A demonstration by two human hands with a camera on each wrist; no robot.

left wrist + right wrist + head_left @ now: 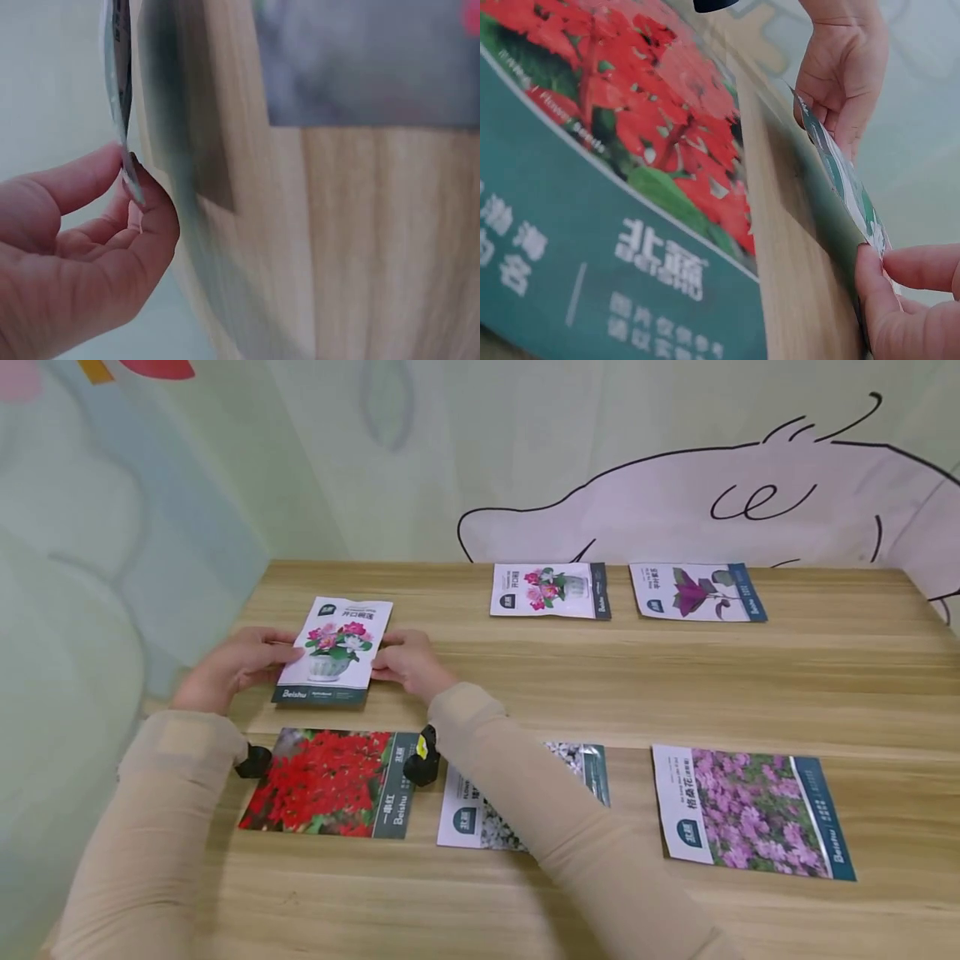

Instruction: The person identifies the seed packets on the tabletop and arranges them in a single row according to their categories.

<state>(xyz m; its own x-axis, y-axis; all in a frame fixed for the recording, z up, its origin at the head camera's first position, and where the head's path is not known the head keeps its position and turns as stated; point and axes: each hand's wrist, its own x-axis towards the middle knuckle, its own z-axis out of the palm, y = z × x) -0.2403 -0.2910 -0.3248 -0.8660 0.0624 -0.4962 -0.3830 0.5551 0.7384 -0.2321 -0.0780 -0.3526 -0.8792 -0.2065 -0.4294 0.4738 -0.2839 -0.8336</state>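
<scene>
Between both hands is a white seed packet [330, 647] with a dark green band and a picture of pink flowers in a pot. My left hand [243, 664] pinches its left edge between thumb and fingers; the left wrist view shows the packet [120, 82] edge-on, raised off the wood. My right hand [411, 664] pinches the opposite edge, and in the right wrist view the fingers [922, 292] grip the packet's side. Just in front lies a seed packet with red flowers [330, 781], flat on the table.
On the wooden table [450, 902], a white-flower packet [465, 818] lies partly under the right forearm. Nearer the right is a pink-purple flower packet [750, 810]. Along the back edge lie a potted-flower packet [551, 591] and a purple-leaf packet [697, 593]. A printed wall [420, 460] stands behind.
</scene>
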